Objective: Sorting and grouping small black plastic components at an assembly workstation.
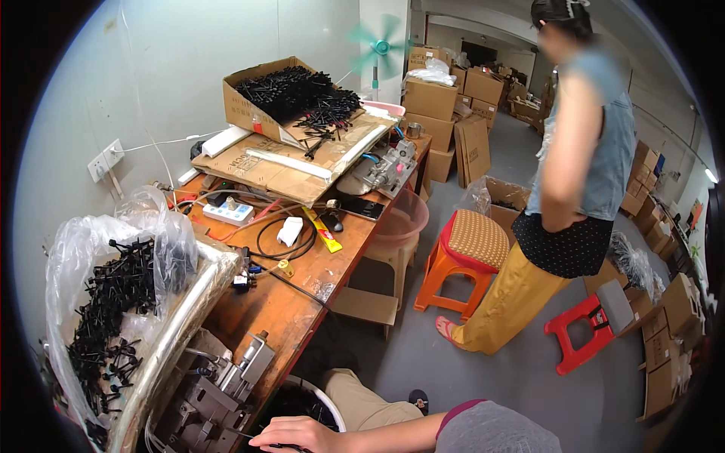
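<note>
My right hand (296,433) reaches in from the lower right, its fingers closed on a thin black stick-like part (240,432) whose full shape is partly hidden. Right beside it stands a grey metal machine fixture (208,408) with a clamp-like block, at the near edge of the wooden bench. Just beyond my wrist is a white-rimmed bucket (326,404) with black pieces inside. To the left, a clear plastic bag (68,257) lies open in a tray, around many black stick-like parts (113,302). My left hand is out of the picture.
The wooden bench (302,279) carries a power strip (229,213), cables, a yellow tube (322,230) and a phone (361,208). Farther back, a cardboard box (245,109) spills black parts. A person (574,174) stands at right near an orange stool (445,264) and red stool (580,340).
</note>
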Demonstrator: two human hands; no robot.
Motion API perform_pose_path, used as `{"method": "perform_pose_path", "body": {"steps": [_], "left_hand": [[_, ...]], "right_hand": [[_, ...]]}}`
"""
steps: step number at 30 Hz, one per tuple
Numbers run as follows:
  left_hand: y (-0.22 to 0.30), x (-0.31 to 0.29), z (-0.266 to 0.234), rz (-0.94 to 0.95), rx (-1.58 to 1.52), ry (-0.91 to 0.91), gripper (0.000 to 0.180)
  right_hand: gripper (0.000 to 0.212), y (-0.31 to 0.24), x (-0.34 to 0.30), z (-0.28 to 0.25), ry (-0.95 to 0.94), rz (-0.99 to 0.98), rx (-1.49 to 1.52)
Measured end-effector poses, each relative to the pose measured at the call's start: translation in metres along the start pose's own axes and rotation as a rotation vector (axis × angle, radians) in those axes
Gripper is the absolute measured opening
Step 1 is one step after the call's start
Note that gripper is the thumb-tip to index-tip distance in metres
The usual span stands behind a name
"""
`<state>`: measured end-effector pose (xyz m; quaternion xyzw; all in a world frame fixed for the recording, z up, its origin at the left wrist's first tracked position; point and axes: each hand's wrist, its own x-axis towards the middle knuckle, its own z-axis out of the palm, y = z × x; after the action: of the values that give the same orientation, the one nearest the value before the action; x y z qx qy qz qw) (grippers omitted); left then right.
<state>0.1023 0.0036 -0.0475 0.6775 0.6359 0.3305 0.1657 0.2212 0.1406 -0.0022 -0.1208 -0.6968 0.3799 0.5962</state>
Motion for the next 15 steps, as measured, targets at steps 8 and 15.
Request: {"method": "perform_pose_path", "body": {"steps": [8,15], "left_hand": [[-0.022,-0.007,0.011,0.022,-0.009,0.012,0.027],[0.005,0.009,-0.001,0.076,0.014,0.124,0.023]], "right_hand": [[0.035,0.011,-0.006,-0.002,-0.124,0.105,0.023],[0.032,0.002,0.011,-0.011,-0.094,-0.01,-0.053]]}}
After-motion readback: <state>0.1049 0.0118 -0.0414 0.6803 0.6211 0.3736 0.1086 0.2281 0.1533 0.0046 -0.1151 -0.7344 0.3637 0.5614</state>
